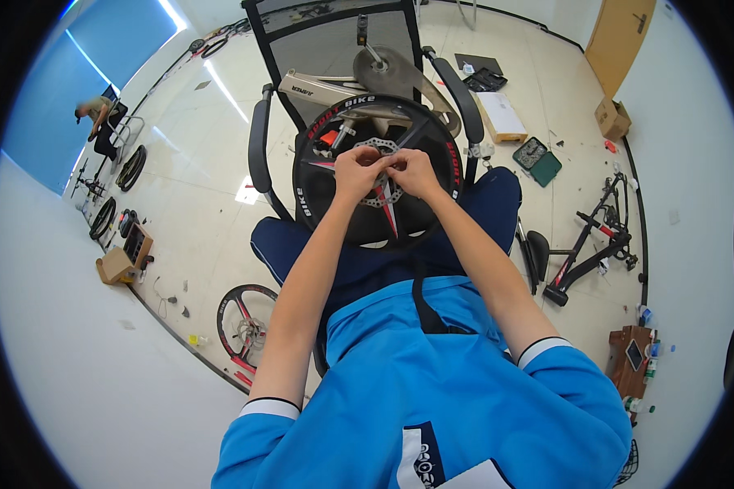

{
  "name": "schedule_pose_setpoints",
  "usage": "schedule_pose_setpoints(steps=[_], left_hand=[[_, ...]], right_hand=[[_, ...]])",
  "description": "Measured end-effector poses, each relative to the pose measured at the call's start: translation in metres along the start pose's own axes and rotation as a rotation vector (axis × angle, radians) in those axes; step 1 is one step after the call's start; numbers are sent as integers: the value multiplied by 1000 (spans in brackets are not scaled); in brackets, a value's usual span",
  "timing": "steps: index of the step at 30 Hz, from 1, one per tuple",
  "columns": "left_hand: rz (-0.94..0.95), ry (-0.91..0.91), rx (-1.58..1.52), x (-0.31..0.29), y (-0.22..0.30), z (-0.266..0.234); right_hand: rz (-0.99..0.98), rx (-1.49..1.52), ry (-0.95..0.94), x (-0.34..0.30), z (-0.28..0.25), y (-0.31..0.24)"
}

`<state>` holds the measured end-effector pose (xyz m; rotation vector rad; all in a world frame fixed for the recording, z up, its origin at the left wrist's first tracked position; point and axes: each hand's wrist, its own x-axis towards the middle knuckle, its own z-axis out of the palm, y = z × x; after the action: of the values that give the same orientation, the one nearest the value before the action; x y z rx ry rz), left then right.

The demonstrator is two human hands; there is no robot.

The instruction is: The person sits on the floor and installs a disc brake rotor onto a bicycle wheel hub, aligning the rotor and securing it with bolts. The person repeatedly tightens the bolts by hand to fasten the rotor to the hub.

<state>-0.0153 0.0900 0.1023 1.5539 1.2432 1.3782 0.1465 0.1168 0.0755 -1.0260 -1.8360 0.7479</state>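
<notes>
A black bicycle wheel [416, 218] with red-and-silver spokes lies face up across the office chair seat and my thighs. A perforated metal brake disc [396, 194] surrounds its hub. Over the hub, my left hand [357, 173] and my right hand [414, 173] come together with thumbs and fingertips pinched. Whatever sits between the fingertips is too small and too covered to make out. My hands also hide most of the hub. Just beyond the wheel, a pale bicycle frame part [322, 88] with a round grey cover [387, 72] and a crank rests on the chair.
The black mesh office chair [259, 147] has armrests on both sides. On the floor lie a dark bicycle frame [587, 244], a green tool case [538, 161], a white box [501, 116] and another wheel [240, 314]. A seated person [102, 118] is far left.
</notes>
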Motion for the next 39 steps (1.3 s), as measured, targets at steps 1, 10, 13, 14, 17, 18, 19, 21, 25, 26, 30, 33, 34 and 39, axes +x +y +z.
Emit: schedule_pose_setpoints(steps=[1,10,13,14,17,18,19,21,25,26,30,33,34,39], left_hand=[[8,-58,-51,-1,-1,-1],[47,-38,73,-1,5,-2],[1,3,218,-5,15,1],[-5,23,265,-3,11,1],[15,-1,106,-1,3,2],[66,-10,-56,-2,1,5],[67,-48,-41,-2,1,5],[70,-122,-10,-1,1,1],[84,-6,58,-1,9,3],[91,11,64,-1,9,3],[106,42,148,0,15,8],[89,83,209,-1,7,5],[73,104,164,-3,3,6],[45,143,159,-3,-1,4]], right_hand=[[4,-24,-32,0,-1,3],[104,5,-65,10,-8,-8],[124,-25,-88,9,-11,-5],[120,-9,-71,8,-11,-4],[103,-15,-95,8,-12,-9],[99,-11,-116,8,-14,-12],[88,-42,-124,8,-15,-13],[66,-103,-143,8,-16,-14],[48,-13,-85,5,-8,4],[28,-67,-76,2,-7,3],[32,-159,-40,-2,-7,21],[21,-162,-39,-7,-6,7],[-23,-183,-41,-7,-6,5],[-40,-129,-38,-7,-1,6]])
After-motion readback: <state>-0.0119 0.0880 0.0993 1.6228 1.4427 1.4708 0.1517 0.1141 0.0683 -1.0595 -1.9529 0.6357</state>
